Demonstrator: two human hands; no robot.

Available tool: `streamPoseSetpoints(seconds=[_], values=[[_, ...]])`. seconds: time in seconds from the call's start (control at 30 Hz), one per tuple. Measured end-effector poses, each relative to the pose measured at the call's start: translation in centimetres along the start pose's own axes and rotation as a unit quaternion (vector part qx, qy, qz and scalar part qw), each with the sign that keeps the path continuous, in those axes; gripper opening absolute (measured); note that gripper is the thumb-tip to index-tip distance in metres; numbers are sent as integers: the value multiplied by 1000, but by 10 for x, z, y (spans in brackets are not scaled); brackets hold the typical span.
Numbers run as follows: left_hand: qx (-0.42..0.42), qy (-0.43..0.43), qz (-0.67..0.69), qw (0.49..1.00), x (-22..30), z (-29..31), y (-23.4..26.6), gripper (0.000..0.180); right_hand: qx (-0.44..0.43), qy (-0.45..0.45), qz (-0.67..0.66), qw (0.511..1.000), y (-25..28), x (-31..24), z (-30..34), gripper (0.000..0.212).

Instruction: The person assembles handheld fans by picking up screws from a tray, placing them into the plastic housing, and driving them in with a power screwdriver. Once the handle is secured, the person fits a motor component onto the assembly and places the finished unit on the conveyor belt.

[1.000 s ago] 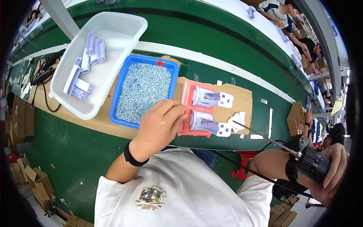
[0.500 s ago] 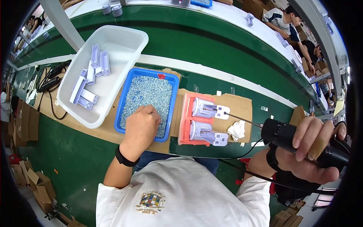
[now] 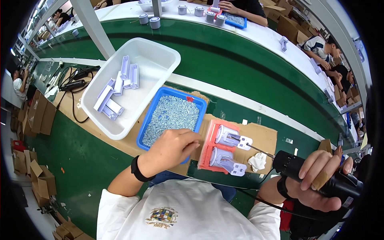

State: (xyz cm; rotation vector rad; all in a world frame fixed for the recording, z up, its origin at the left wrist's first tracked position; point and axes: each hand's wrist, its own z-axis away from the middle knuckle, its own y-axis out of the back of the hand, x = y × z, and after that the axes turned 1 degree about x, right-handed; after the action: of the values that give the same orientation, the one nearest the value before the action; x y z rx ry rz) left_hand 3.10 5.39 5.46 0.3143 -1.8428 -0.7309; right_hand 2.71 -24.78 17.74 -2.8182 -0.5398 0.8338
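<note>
My right hand grips a black electric screwdriver. Its long thin bit reaches left to the white end plate of the upper lavender plastic part. A second lavender part sits just below it; both rest in a red holder. Over the lower right edge of a blue tray of small silvery screws, my left hand has its fingertips pinched together, pointing at the holder. Whatever is between those fingertips is too small or hidden to make out.
A white tub with several lavender pieces stands left of the tray. Crumpled white tissue lies right of the holder. Black cables are bunched at far left. Across the green belt, co-workers sit at a white bench.
My left hand has come up out of the screws and moved right toward the red holder. The screwdriver's bit stays at the upper part. The whole view has shifted with my head.
</note>
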Motion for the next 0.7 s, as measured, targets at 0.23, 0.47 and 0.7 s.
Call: streamPoseSetpoints(seconds=[0.23,0.47,0.7], values=[[-64,-30,-173,982,-31,-1,-2,16,29,14,-14,999,2,5,6,62],[-37,-28,-121,992,-34,-3,3,23,44,27,-24,998,1,11,8,59],[-31,-22,-165,986,6,-12,33,14,50,20,-32,998,4,14,9,58]])
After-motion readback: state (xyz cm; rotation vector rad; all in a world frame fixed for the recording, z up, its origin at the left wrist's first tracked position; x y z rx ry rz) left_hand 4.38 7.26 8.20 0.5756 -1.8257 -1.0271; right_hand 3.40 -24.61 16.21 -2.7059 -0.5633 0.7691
